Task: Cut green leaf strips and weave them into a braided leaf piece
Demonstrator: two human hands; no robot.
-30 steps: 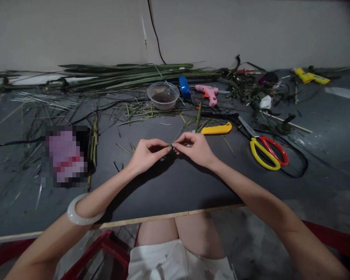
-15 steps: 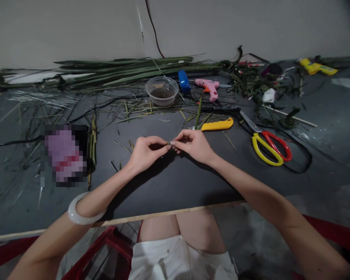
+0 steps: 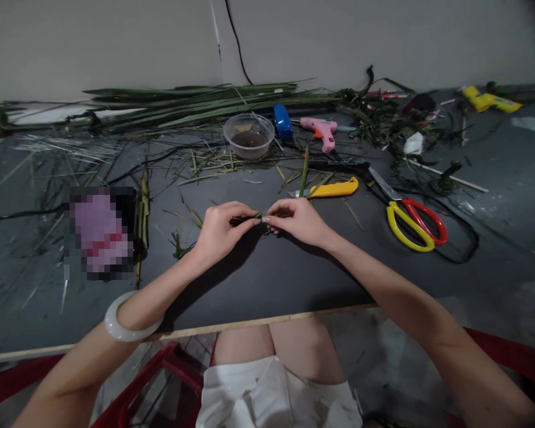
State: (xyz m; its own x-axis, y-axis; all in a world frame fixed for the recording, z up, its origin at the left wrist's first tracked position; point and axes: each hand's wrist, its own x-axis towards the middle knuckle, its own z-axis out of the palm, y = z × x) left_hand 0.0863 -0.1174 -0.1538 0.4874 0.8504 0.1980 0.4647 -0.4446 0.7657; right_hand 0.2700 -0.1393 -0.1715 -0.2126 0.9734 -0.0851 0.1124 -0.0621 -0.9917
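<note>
Two hands meet above the desk, near its front edge. The left hand pinches one small green strip between thumb and forefinger; the right hand pinches it from the other side, their fingertips almost touching. The strip sits between them, mostly hidden by the fingers. One white bangle circles the left forearm.

Just beyond the right hand lies one yellow knife, its blade pointing left, with one upright-looking leaf by the blade. To the right rests one pair of scissors with two handles, one yellow and one red. Farther back stand one clear bowl and, just beside it, one blue roll, then one pink glue gun. Long leaves, too many to count, lie along the one wall.
</note>
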